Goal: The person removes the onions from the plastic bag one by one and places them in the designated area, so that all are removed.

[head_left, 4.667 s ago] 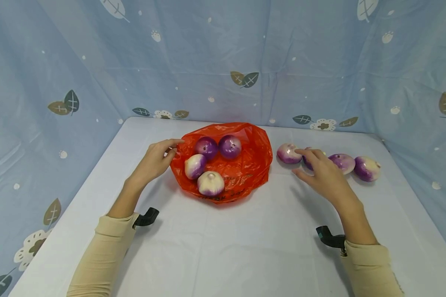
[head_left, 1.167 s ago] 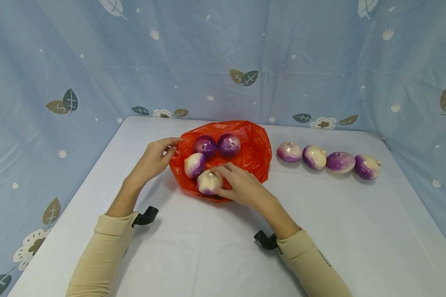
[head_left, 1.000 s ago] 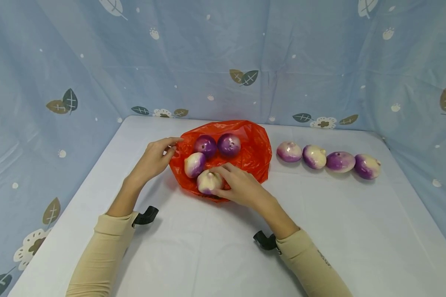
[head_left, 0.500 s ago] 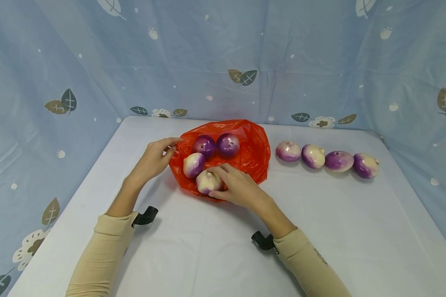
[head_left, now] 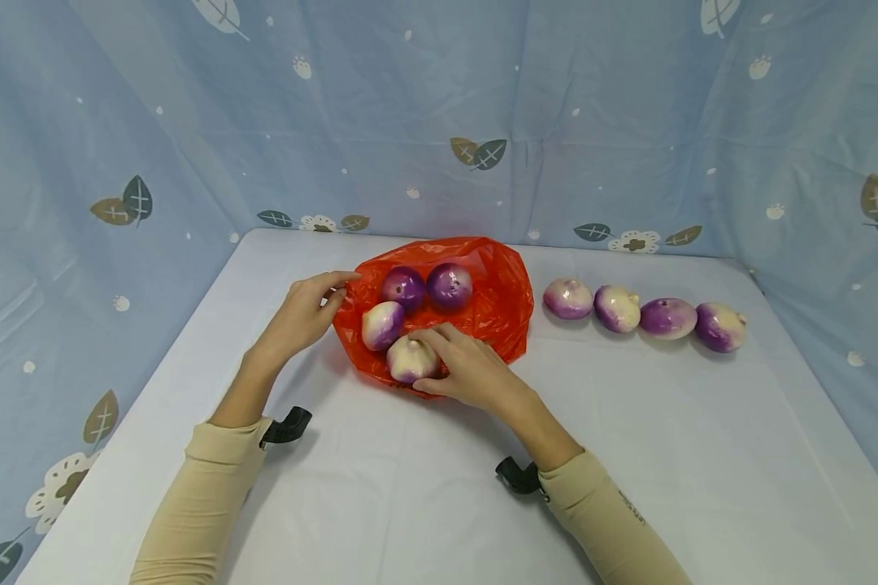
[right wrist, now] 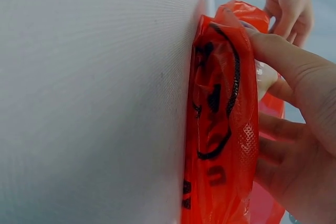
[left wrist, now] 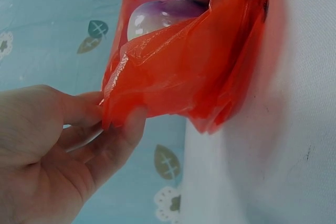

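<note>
A red plastic bag (head_left: 493,313) lies spread open on the table with several glossy purple-and-white onions inside. At its left rim my left hand (head_left: 309,313) pinches the thin plastic between thumb and fingers, which the left wrist view shows closely at the bag's edge (left wrist: 173,72). My right hand (head_left: 475,370) reaches over the bag's front right side and holds a pale onion (head_left: 410,361), thumb at the near side and fingers over the top. Beside that one sits another white-and-purple onion (head_left: 383,325). Two darker onions (head_left: 403,288) rest behind them.
To the right of the bag, more onions (head_left: 668,318) stand in a row on the white table (head_left: 424,496). A blue curtain (head_left: 380,97) with leaf prints closes off the back and sides. A black camera mount (head_left: 289,425) sits on each wrist.
My right hand has come from above the right-hand row of onions to the pale onion in the bag, and it has stayed there this last second. The left hand has kept its place.
</note>
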